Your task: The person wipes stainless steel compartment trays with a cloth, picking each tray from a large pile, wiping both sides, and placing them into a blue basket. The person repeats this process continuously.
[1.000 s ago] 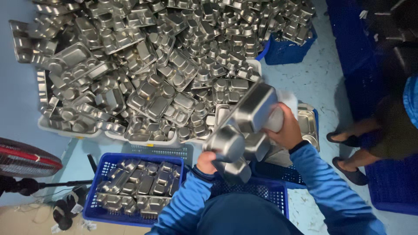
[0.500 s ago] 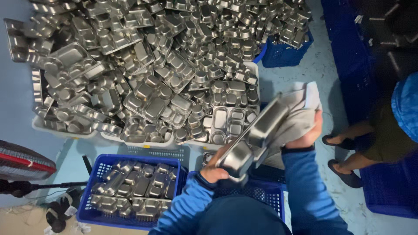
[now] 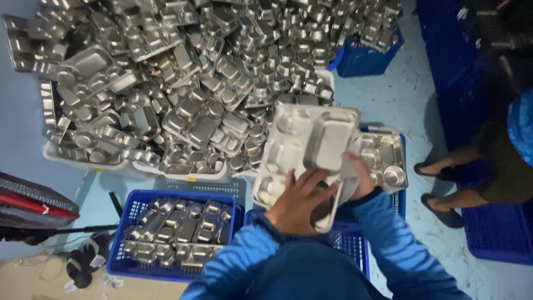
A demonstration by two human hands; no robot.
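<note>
I hold a steel compartment tray [image 3: 302, 150] flat in front of me with both hands, its underside facing up. My left hand [image 3: 297, 201] presses on its near edge with fingers spread over the metal. My right hand [image 3: 360, 179] grips the tray's right side. Just beyond the tray lies another steel tray [image 3: 386, 158] on top of a blue crate [image 3: 355, 239].
A big heap of steel trays [image 3: 194, 83] fills white bins ahead. A blue crate [image 3: 129, 219] of stacked trays stands at lower left. Another blue crate [image 3: 363, 61] sits at the back. A person's sandalled feet [image 3: 441, 183] stand at right beside blue crates [image 3: 499, 233]. A fan [image 3: 33, 203] is at far left.
The tray was tilted on edge with a cloth under my right hand; now it is turned flat, underside up, and both hands have shifted onto its near edge.
</note>
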